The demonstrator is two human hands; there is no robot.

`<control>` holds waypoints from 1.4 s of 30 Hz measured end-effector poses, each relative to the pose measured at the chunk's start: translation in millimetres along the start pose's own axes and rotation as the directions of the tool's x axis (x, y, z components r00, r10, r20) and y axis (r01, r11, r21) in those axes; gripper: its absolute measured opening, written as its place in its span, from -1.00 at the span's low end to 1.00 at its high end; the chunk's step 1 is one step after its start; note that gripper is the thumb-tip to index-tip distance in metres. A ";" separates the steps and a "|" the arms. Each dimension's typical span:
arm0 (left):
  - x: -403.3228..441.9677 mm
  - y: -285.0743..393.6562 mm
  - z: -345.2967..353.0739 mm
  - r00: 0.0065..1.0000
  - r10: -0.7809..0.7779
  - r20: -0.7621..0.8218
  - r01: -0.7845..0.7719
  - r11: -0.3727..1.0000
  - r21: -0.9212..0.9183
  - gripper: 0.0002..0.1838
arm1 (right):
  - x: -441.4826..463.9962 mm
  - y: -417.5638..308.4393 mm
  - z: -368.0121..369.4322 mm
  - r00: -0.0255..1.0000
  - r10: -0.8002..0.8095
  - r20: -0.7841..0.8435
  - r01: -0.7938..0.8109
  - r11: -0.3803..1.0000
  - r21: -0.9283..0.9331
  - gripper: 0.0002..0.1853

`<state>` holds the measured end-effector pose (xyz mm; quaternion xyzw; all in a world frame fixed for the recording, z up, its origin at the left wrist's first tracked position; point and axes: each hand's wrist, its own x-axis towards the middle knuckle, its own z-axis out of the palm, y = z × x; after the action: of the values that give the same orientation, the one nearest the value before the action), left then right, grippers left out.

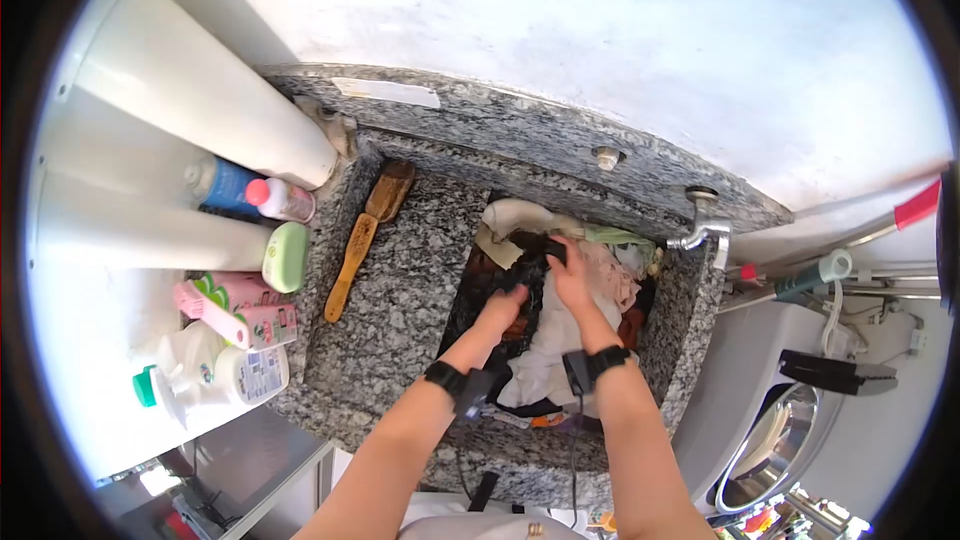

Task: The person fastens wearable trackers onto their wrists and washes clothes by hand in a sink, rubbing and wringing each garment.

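Note:
Dark wet clothing, a black garment (pixel 480 292), fills the left side of the sink basin. My left hand (pixel 503 310) is in among its folds, fingers closed on the cloth and partly hidden by it. A little higher and to the right, my right hand (pixel 568 275) pinches a bunched black part of the same cloth. Under my right wrist lies a white garment (pixel 550 350). Beige-pink cloth (pixel 608 275) and a light green piece (pixel 615 236) are heaped to the right, with a cream cloth (pixel 520 216) at the back.
A wooden-handled brush (pixel 352 265) lies on the granite washboard (pixel 400 320). The tap (pixel 702 225) juts over the basin's right back corner. Bottles, green soap (pixel 286 257) and a pink package (pixel 240 308) stand left. A front-loading washing machine (pixel 770 410) is at right.

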<state>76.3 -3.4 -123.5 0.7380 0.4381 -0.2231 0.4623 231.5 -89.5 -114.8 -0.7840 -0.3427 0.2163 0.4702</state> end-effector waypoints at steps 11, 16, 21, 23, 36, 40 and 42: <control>-106.1 26.8 -31.7 0.772 0.289 0.566 0.518 0.229 -0.824 -0.63 | -204.6 -229.1 -96.4 0.947 -0.269 0.178 0.193 0.915 0.354 -0.49; -180.5 43.8 -57.1 0.743 0.421 0.520 0.421 0.310 -0.852 -0.42 | -225.8 -224.0 -92.4 0.948 0.285 -0.140 -0.052 0.575 0.817 -0.66; -199.9 46.9 -83.9 0.473 0.639 0.607 0.436 0.429 -0.791 -0.16 | -149.9 -113.4 -64.8 0.915 0.366 -0.171 -0.224 0.811 0.540 -0.72; -207.3 56.7 -93.1 0.526 0.601 0.602 0.427 0.425 -0.798 -0.20 | -142.1 -122.3 -44.6 0.907 0.407 -0.108 -0.253 0.731 0.634 -0.60; -258.7 49.5 -65.5 0.502 0.634 0.588 0.840 -0.519 -0.157 -0.51 | -145.9 -213.8 -18.0 0.987 0.162 0.002 0.063 -0.394 0.917 -0.03; -246.0 33.1 -75.5 0.502 0.506 0.701 0.861 -0.209 -0.465 -0.66 | -137.6 -192.9 -37.3 0.810 0.479 0.339 -0.292 -0.172 0.941 -0.72; -229.4 21.4 -64.6 0.486 0.523 0.700 0.847 -0.086 -0.524 -0.74 | -129.4 -165.2 -25.3 0.877 0.457 0.148 -0.346 0.387 0.855 -0.58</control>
<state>-28.9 -51.7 86.0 -0.1591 0.2740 -0.2236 0.9217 106.2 -146.9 45.5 -0.5122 0.0387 0.4203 0.7480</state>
